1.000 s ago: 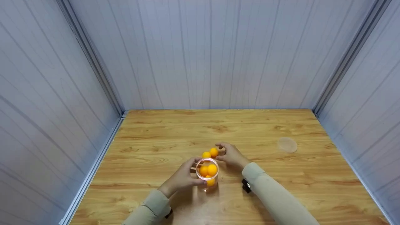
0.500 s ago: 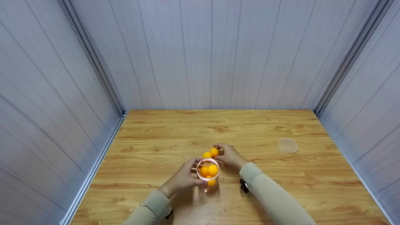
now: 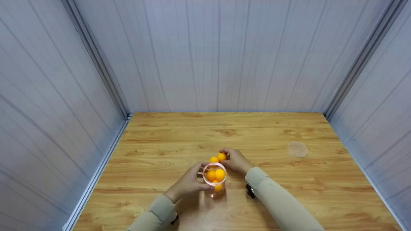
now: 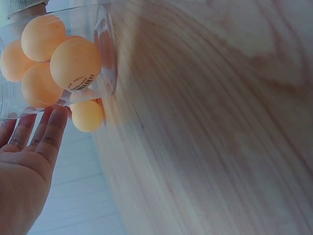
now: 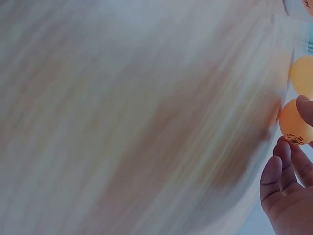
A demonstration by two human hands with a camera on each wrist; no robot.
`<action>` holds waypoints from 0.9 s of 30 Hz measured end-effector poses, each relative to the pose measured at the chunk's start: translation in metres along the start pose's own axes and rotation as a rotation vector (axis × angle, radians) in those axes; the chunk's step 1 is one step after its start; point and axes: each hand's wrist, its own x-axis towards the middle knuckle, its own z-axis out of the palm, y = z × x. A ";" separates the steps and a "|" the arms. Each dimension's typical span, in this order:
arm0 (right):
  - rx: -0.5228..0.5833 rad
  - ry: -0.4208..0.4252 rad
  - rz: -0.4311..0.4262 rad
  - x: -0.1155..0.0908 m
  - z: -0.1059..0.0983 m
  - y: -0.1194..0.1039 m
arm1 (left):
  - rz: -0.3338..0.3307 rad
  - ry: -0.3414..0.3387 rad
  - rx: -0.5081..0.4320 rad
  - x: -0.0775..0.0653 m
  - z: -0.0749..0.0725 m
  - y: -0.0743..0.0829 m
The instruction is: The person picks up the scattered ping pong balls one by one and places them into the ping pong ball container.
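My left hand (image 3: pixel 187 183) grips a clear plastic jar (image 3: pixel 225 179), thumb at the near side and fingers round the far side. The jar stands open-topped on the table, with several orange ping-pong balls (image 4: pixel 76 63) inside. Just beyond the jar, two more orange balls lie side by side on the table. My right hand (image 3: pixel 237 161) pinches the right one, a ping-pong ball (image 5: pixel 293 121) with dark print, between thumb and fingertips. The other loose ball (image 3: pixel 214 159) sits to its left, close behind the jar's rim.
A thin translucent round disc (image 3: pixel 298 149), like a lid, lies flat at the right of the wood-grain table (image 3: pixel 154 138). Pale panel walls (image 3: pixel 205 64) enclose the table at the back and both sides.
My right hand has moved slightly left and its fingers have closed on the right loose ball. The left hand keeps its grip on the jar.
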 end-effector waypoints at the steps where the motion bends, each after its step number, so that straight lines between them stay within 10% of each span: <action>1: 0.002 0.003 0.004 0.000 0.000 0.000 | 0.000 0.000 -0.001 0.000 0.000 0.000; 27: 0.039 0.048 0.014 -0.013 -0.033 -0.005 | -0.023 0.003 0.013 0.004 -0.004 0.001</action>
